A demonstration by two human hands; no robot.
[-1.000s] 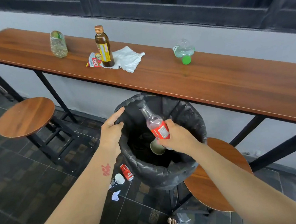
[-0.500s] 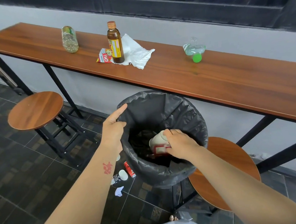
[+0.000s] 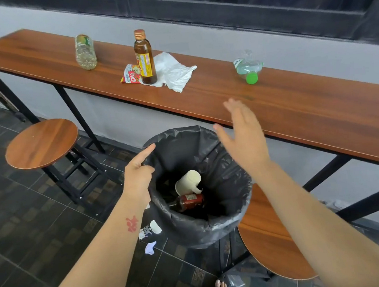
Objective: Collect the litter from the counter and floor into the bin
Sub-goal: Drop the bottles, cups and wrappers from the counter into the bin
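A long wooden counter runs along the grey wall, left far to right near. Two round wooden stools stand under it: one stool at left, a second stool partly hidden behind the bin. The bin, lined with a black bag, sits between the two forearms, just in front of the counter edge. Inside it lie a red-labelled bottle on its side and a cream paper cup tilted above it, touching. Left hand: closed on the near-left rim of the bag, index finger extended along the rim, remaining fingers curled. Right hand: raised above the bin's right rim, fingers spread apart, holding nothing, motion-blurred. On the counter, left to right: a clear plastic bottle lying on its side; a brown glass bottle upright with a gold cap; a red-and-white snack wrapper just left of its base; a crumpled white tissue under and right of it; a crushed clear bottle with a green cap, well apart to the right. On the tiled floor beside the bin's left side: a small dark container, a white lid touching it, and a white paper scrap nearer the camera. Container contents and label unreadable.
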